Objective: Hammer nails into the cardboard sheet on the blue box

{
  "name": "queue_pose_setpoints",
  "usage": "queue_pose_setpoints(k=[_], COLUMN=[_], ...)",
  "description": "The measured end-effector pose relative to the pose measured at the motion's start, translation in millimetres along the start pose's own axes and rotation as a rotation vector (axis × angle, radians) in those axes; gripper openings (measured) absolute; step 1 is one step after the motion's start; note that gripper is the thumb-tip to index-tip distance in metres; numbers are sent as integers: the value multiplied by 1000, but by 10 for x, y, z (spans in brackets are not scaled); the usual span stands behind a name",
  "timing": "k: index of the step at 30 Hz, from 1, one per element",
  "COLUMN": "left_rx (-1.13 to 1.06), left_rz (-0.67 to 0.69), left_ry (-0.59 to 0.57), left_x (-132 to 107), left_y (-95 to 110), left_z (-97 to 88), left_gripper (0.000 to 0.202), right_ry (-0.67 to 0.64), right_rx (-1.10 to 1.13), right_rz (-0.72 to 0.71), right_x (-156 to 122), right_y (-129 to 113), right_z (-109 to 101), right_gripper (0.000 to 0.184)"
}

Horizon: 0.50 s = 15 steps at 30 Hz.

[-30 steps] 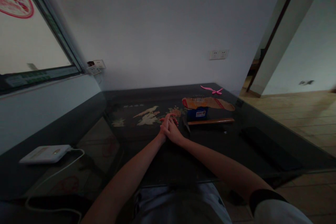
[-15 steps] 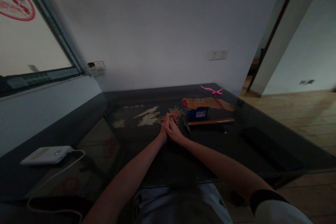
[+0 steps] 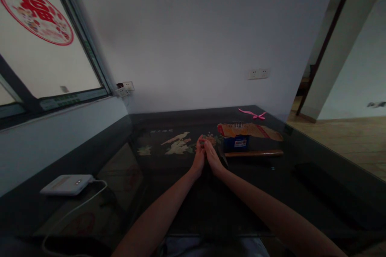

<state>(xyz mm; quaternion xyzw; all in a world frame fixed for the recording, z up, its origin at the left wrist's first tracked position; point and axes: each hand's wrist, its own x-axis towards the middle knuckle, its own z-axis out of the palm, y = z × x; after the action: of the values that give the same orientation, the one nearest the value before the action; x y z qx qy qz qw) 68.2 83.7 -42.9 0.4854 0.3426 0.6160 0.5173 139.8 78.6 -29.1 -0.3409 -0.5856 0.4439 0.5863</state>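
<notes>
Fingers extended and meeting, the left hand and right hand are unclenched, grasping nothing visible above the glossy black worktop. Nearest the right hand lies a hammer with a dark metal head and long brown wooden handle, its handle pointing toward the worktop's right edge. It should be stiff, sturdy and head-heavy; the smooth handle may slip slightly, so grip mid-handle for balance.

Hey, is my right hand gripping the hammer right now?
No, your right hand is not around the hammer, which lies on the table by the blue box.
</notes>
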Motion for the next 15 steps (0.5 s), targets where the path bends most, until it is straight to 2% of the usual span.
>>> queue_pose_setpoints(k=[9, 15], left_rx=[33, -19], left_rz=[26, 43], left_ry=[-32, -33], left_x=[-25, 2], left_y=[33, -86], left_z=[18, -19], left_gripper=[55, 53], right_ry=[19, -16], right_rx=[-45, -79], right_rz=[-31, -78], right_x=[-4, -26], right_y=[19, 26], right_z=[14, 14], right_gripper=[42, 39])
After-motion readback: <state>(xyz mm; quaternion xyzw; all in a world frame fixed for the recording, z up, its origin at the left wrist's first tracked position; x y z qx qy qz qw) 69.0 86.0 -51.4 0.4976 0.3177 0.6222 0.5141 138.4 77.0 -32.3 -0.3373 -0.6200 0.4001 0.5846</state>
